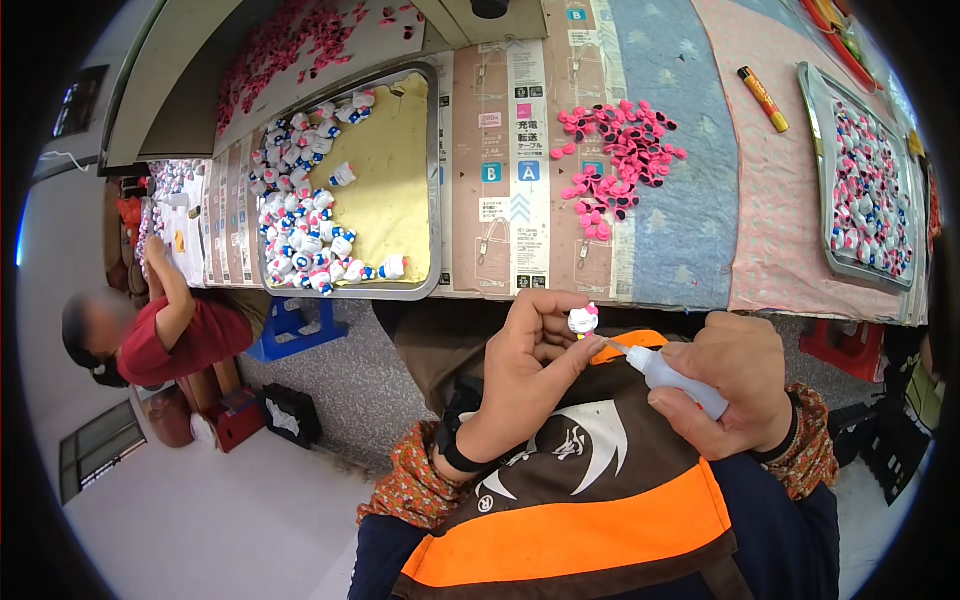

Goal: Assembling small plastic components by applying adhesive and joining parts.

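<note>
Pinched between the thumb and fingers of my left hand (pixel 525 365) is a small white cat-shaped figurine (pixel 583 320) with a pink bow. My right hand (pixel 735 375) is wrapped round a translucent glue bottle (pixel 680 382) with a thin nozzle. The nozzle tip points left and comes close to the figurine and my left thumb; whether it touches cannot be made out. Beyond my hands, a loose heap of small pink-and-black pieces (pixel 635 150) lies on the table. At the left, a metal tray (pixel 434 200) with a yellow lining holds many white, blue and pink figurines (pixel 300 225).
A second metal tray (pixel 822 170) of figurines stands at the far right, with a yellow-and-red tube (pixel 763 100) beside it. More pink pieces (pixel 290 50) lie at the back left. A person in a red top (pixel 190 335) sits at the left near a blue stool (pixel 300 330).
</note>
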A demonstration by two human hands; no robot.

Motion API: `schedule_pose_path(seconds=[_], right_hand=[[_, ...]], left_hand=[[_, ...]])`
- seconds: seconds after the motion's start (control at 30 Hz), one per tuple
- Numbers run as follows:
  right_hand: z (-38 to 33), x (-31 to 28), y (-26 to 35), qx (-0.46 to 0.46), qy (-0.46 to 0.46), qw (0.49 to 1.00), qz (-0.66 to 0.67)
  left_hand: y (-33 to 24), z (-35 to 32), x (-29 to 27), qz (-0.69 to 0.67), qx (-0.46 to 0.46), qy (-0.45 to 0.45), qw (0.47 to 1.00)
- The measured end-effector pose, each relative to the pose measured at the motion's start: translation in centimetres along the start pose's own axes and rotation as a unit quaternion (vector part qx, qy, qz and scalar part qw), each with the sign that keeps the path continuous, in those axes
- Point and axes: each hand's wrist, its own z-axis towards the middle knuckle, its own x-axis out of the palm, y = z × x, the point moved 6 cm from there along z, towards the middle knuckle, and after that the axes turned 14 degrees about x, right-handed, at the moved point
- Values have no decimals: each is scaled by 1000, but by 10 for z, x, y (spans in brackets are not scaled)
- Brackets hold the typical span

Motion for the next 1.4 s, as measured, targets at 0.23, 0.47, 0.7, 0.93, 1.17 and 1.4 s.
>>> schedule_pose_path(seconds=[0.23,0.47,0.7,0.93,1.17,1.4], right_hand=[[-3,11,-4,-5,-14,1000,-15],[-3,12,-5,-5,-14,999,-33],[-3,7,-5,10,-21,999,-34],[-7,2,-9,22,-36,999,-12],[-8,7,-12,28,-32,999,-19],[-12,-3,-19,33,-41,999,-14]], left_hand=[[1,-2,1,26,-27,32,999],[1,-3,4,16,-8,4,1000],[6,-2,5,-60,-54,6,997],[10,-2,5,-153,-98,16,983],[9,-3,6,-188,-114,19,975],[12,-5,5,-220,-153,19,963]])
